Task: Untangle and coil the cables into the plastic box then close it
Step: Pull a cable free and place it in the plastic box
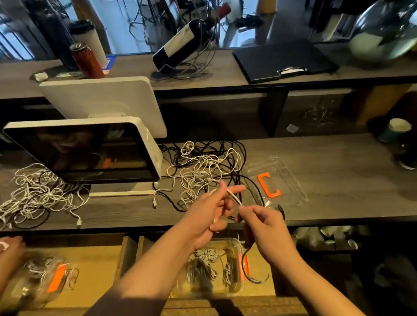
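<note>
Counter (pixel 323 154) carries a tangle of white & black cables (pixel 202 169), w/ a clear lid (pixel 277 178) w/ orange clip just right of it. Plastic box (pixel 211 266) sits on the shelf below, some coiled cables inside. Left hand (pixel 212 211) has a white cable (pixel 234 198) looped round its fingers; right hand (pixel 263 224) pinches the same cable, prob. a dark one too.

A matt, grey wood-grain counter (pixel 335 164) carries a tangle of white and black cables (pixel 202 167), their sheaths smooth, beside a clear glossy plastic lid (pixel 291 176) with 1 orange clip and a white, glossy-screened monitor (pixel 87 151).
</note>
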`<state>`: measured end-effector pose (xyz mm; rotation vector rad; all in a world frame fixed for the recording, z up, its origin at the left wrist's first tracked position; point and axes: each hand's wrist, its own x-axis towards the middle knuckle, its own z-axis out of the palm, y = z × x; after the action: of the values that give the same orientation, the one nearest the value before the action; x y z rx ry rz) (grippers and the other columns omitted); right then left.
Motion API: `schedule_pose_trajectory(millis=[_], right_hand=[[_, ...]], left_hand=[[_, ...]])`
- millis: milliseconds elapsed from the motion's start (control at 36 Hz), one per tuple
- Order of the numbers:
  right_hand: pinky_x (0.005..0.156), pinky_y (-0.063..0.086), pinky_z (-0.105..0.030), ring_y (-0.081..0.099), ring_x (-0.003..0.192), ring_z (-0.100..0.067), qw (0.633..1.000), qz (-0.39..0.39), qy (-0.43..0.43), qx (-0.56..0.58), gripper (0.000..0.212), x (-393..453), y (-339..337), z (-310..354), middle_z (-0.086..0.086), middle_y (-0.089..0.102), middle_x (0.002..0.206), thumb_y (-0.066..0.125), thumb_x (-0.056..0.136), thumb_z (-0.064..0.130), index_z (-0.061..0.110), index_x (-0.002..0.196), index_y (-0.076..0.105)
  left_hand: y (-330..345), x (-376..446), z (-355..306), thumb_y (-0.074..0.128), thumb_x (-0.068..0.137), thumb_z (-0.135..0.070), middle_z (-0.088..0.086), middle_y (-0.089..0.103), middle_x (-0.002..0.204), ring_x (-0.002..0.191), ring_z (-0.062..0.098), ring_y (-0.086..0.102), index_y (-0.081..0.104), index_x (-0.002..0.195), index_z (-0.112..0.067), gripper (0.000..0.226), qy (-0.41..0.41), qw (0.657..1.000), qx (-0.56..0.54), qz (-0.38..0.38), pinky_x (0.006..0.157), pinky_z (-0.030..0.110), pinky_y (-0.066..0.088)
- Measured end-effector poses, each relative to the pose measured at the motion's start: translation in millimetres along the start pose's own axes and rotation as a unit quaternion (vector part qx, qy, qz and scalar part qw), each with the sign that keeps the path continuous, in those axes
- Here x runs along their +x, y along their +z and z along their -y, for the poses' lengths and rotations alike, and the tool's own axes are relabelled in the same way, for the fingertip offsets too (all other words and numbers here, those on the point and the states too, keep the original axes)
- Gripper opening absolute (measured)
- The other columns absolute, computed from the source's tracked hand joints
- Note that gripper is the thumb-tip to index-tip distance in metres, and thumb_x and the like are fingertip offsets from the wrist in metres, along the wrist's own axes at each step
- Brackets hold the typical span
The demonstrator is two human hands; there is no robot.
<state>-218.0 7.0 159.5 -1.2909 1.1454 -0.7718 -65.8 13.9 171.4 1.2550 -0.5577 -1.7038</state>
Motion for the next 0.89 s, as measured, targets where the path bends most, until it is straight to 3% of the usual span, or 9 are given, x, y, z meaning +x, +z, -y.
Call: schedule_pose_trajectory(millis=[56, 111, 139, 194, 333, 500, 694, 889], right_hand=[[0.044, 0.044, -0.025, 0.048, 0.044, -0.013, 1.0, 0.014, 0.002, 0.001, 0.038, -0.2, -5.0, -1.8, -0.003, 0.048, 0.05, 0.052, 0.101, 0.026, 0.002, 0.076, 0.067], [0.045, 0.043, -0.027, 0.047, 0.047, -0.015, 1.0, 0.021, 0.004, 0.012, 0.041, -1.2, -9.3, -3.9, -0.003, 0.049, 0.053, 0.047, 0.102, 0.028, 0.002, 0.079, 0.068], [0.047, 0.042, -0.027, 0.047, 0.048, -0.016, 0.999, 0.027, 0.007, 0.017, 0.042, -1.3, -11.5, -5.6, -0.003, 0.05, 0.054, 0.045, 0.103, 0.029, 0.002, 0.081, 0.068], [0.048, 0.041, -0.028, 0.047, 0.049, -0.017, 0.999, 0.047, 0.014, 0.017, 0.041, -1.3, -14.6, -8.3, -0.003, 0.052, 0.055, 0.041, 0.104, 0.027, 0.004, 0.084, 0.068], [0.04, 0.034, -0.017, 0.043, 0.037, -0.004, 0.996, 0.073, 0.05, -0.007, 0.037, 0.4, -19.5, -5.9, 0.004, 0.05, 0.045, 0.047, 0.103, 0.025, 0.004, 0.086, 0.073], [0.048, 0.031, -0.02, 0.041, 0.045, -0.008, 0.992, 0.093, 0.054, -0.071, 0.044, 0.3, -25.0, -12.0, 0.006, 0.047, 0.046, 0.051, 0.1, 0.039, 0.011, 0.078, 0.075], [0.056, 0.035, -0.031, 0.044, 0.051, -0.011, 0.984, 0.106, 0.024, -0.14, 0.039, -0.4, -26.6, -17.8, 0.004, 0.048, 0.053, 0.051, 0.101, 0.038, 0.021, 0.07, 0.066], [0.056, 0.035, -0.032, 0.042, 0.05, -0.006, 0.98, 0.095, 0.022, -0.176, 0.038, -2.2, -32.2, -24.6, 0.009, 0.048, 0.05, 0.049, 0.101, 0.04, 0.019, 0.071, 0.061]], left_hand=[[8.2, 0.7, -2.7, 0.04, 0.103, -0.047, 0.004, 0.06, 0.087, 0.072, 0.009, 0.051, 0.076, 0.115, -0.022, 0.045, 0.023, 1.0, 0.012, -0.007, 0.047, 0.019, 0.037], [12.5, 2.8, -6.0, 0.039, 0.102, -0.047, 0.009, 0.068, 0.108, 0.098, 0.017, 0.06, 0.079, 0.108, -0.024, 0.046, 0.042, 0.999, 0.001, -0.009, 0.077, 0.031, 0.054], [13.9, 4.1, -7.6, 0.039, 0.101, -0.046, 0.008, 0.07, 0.111, 0.106, 0.018, 0.062, 0.078, 0.11, -0.021, 0.047, 0.048, 0.999, -0.019, -0.004, 0.089, 0.035, 0.053], [17.2, 6.0, -11.9, 0.034, 0.104, -0.045, 0.008, 0.072, 0.104, 0.106, 0.019, 0.065, 0.071, 0.119, -0.014, 0.05, 0.053, 0.995, -0.081, 0.014, 0.097, 0.036, 0.051], [28.8, 9.0, -15.7, 0.026, 0.107, -0.045, 0.005, 0.065, 0.081, 0.077, 0.016, 0.065, 0.062, 0.124, -0.01, 0.053, 0.067, 0.989, -0.131, 0.022, 0.078, 0.032, 0.054], [35.1, 20.9, -10.4, 0.024, 0.107, -0.049, -0.004, 0.04, 0.061, 0.051, 0.007, 0.035, 0.061, 0.121, -0.01, 0.055, 0.081, 0.993, -0.089, -0.011, 0.046, 0.021, 0.032], [45.2, 30.0, 1.2, 0.022, 0.106, -0.054, -0.004, 0.038, 0.06, 0.051, 0.009, 0.035, 0.065, 0.12, -0.013, 0.061, 0.113, 0.989, -0.033, -0.088, 0.049, 0.023, 0.039], [50.2, 32.1, 3.3, 0.025, 0.107, -0.053, -0.004, 0.034, 0.062, 0.051, 0.008, 0.029, 0.062, 0.123, -0.012, 0.058, 0.089, 0.983, -0.132, -0.096, 0.043, 0.021, 0.026]])
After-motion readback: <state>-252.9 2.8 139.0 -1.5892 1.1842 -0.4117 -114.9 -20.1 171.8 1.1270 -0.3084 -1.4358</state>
